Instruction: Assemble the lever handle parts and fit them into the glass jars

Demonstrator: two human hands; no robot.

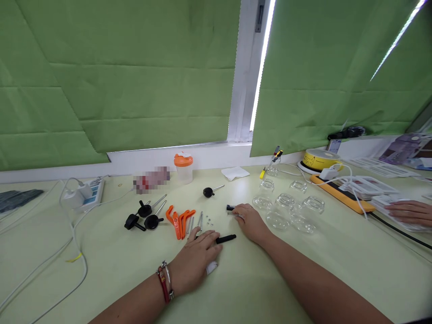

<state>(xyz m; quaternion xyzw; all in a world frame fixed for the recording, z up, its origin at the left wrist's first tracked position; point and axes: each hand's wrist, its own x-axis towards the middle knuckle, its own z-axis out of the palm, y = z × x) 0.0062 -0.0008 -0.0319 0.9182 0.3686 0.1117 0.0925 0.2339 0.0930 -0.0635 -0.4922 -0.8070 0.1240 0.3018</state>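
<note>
My left hand lies palm down with fingers stretched out over a black rod-shaped part, which sticks out to the right. A small white patch shows by its thumb. My right hand has its fingers bent together on the end of a thin metal spring. Just beyond lies a black piece with a spring. Left of the hands are orange handles, metal rods and a few tiny nuts. Black knob-like parts with levers lie farther left; another lies ahead.
Several glass jars stand right of my right hand, with screwdrivers in a jar behind. An orange-lidded cup and tissue are at the back. Cables, a power strip and another person's hand are right; a white strip left.
</note>
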